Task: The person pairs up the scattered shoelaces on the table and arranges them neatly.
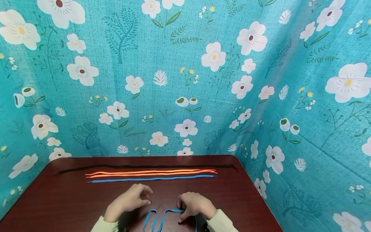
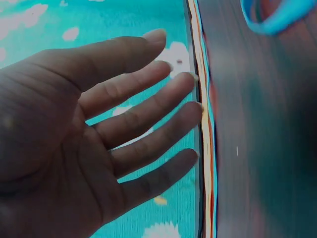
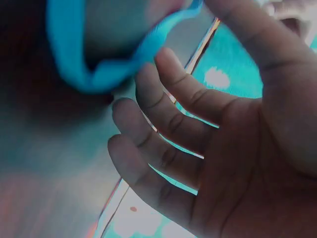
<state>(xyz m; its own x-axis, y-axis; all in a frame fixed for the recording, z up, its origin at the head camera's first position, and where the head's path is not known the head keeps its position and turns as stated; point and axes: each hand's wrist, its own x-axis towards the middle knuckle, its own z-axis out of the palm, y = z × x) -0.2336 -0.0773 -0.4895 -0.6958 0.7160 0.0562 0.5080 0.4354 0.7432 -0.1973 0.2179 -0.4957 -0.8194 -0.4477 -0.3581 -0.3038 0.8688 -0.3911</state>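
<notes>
A loose blue shoelace (image 1: 175, 210) lies in bends near the front of the table. Over its right part hovers my right hand (image 1: 196, 203), fingers loosely bent. In the right wrist view the shoelace (image 3: 65, 44) loops by the fingertips; thumb and fingers stand apart, with no grip on it. To the left of the bends is my left hand (image 1: 130, 199), holding nothing. Its fingers (image 2: 153, 106) are spread and relaxed in the left wrist view. The stretch of shoelace beneath the right hand is partly hidden.
Farther back on the dark red-brown table (image 1: 63, 196), a straight blue shoelace (image 1: 150, 178), orange shoelaces (image 1: 130, 175) and a black shoelace (image 1: 130, 166) lie side by side. A teal flowered curtain (image 1: 162, 106) hangs behind the table and along its right side.
</notes>
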